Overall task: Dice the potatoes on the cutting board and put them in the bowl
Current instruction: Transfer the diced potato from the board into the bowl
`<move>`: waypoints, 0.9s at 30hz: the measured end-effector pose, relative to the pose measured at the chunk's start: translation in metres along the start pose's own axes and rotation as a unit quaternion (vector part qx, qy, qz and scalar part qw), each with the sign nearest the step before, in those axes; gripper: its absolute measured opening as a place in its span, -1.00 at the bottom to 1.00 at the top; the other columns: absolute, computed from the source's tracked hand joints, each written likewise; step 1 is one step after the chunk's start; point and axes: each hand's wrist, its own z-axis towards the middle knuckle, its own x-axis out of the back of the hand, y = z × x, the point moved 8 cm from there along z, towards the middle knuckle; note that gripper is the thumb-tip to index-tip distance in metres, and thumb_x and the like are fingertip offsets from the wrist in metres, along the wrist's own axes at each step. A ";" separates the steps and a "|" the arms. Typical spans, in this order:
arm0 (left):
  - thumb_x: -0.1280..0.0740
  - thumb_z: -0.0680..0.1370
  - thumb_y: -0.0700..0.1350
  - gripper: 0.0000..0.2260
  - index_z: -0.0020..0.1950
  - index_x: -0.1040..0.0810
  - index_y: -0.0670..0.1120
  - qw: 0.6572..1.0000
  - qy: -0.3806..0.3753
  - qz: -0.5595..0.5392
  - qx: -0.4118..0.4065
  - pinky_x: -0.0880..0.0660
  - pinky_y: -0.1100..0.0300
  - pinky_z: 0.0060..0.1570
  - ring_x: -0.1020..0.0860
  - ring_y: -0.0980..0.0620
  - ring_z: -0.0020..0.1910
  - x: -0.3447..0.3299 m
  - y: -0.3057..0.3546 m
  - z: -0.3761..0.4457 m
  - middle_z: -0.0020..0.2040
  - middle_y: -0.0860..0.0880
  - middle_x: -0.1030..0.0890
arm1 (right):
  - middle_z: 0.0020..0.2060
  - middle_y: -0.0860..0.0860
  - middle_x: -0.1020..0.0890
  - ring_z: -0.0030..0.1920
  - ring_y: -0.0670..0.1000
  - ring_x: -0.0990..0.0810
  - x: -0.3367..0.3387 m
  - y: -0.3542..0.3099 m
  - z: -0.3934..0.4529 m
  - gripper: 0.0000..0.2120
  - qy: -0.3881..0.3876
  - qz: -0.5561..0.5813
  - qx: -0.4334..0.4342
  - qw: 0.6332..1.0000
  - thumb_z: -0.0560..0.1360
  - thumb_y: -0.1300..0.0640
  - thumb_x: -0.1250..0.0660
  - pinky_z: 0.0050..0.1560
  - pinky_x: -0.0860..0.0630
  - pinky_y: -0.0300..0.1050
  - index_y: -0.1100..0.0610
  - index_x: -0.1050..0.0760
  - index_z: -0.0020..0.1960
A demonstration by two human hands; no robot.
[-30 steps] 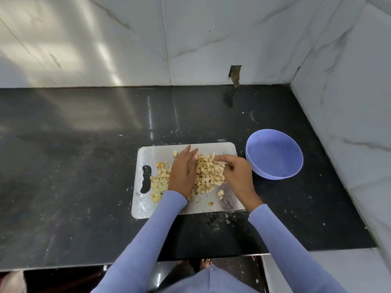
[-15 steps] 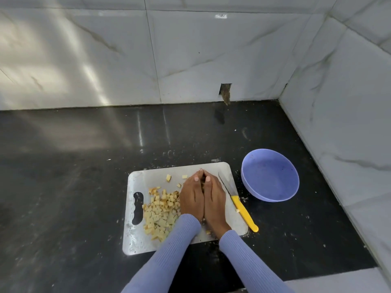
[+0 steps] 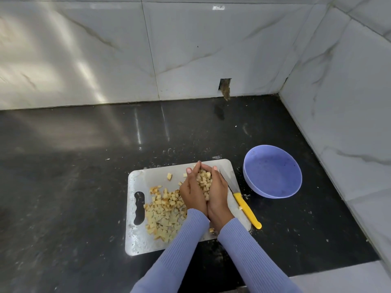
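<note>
On the left of the white cutting board (image 3: 135, 178), beside its handle slot, we see the larger heap of diced potato (image 3: 163, 212) lying loose, with a few stray cubes (image 3: 169, 176) further up the board. Moving right, our left hand (image 3: 191, 192) and right hand (image 3: 218, 197) are pressed side by side over the middle of the board, fingers curled up into one cupped grip around a handful of cubes (image 3: 204, 182). Just beside the right hand lies the yellow-handled knife (image 3: 246, 209), its blade on the board and the end of its handle overhanging onto the black counter (image 3: 84, 166). Further right sits the purple bowl (image 3: 273, 172), which holds no potato that we can see.

We judge the dicing done and the transfer just starting, with this as the first load. The next move calls for carrying the cupped hands right, over the knife and across the rim, keeping the heels of the palms sealed so nothing drops, then parting them above the bowl. The heap on the left will need more scoops.
</note>
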 end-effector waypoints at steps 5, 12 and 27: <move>-0.17 0.63 -0.01 -0.62 -0.12 -0.68 -0.19 0.995 0.034 -0.080 0.046 -0.56 0.28 -0.16 -0.66 0.06 -0.12 0.004 0.007 -0.004 -0.16 -0.05 -0.70 | -0.02 0.11 -0.69 -0.03 0.08 -0.68 -0.005 0.022 -0.007 -0.67 0.004 0.210 -0.143 0.967 0.61 -0.02 -0.17 0.02 -0.57 -0.01 0.14 -0.62 -0.06; -0.16 0.63 -0.01 -0.58 -0.19 -0.66 -0.25 0.992 0.041 -0.109 0.042 -0.56 0.27 -0.28 -0.66 0.04 -0.24 0.004 0.026 -0.017 -0.22 -0.10 -0.69 | -0.19 0.11 -0.70 -0.23 0.06 -0.70 -0.014 0.013 -0.026 -0.66 -0.020 0.317 -0.190 0.929 0.60 -0.03 -0.16 -0.12 -0.56 -0.02 0.15 -0.60 -0.11; -0.11 0.62 0.13 -0.52 -0.14 -0.65 -0.18 0.984 -0.067 -0.075 0.145 -0.60 0.15 -0.27 -0.64 0.00 -0.27 -0.154 0.011 -0.063 -0.27 -0.08 -0.67 | -0.01 0.14 -0.65 -0.02 0.12 -0.62 0.113 -0.097 0.004 -0.66 0.085 0.321 -0.125 0.935 0.54 -0.10 -0.24 -0.09 -0.54 0.02 0.16 -0.55 0.06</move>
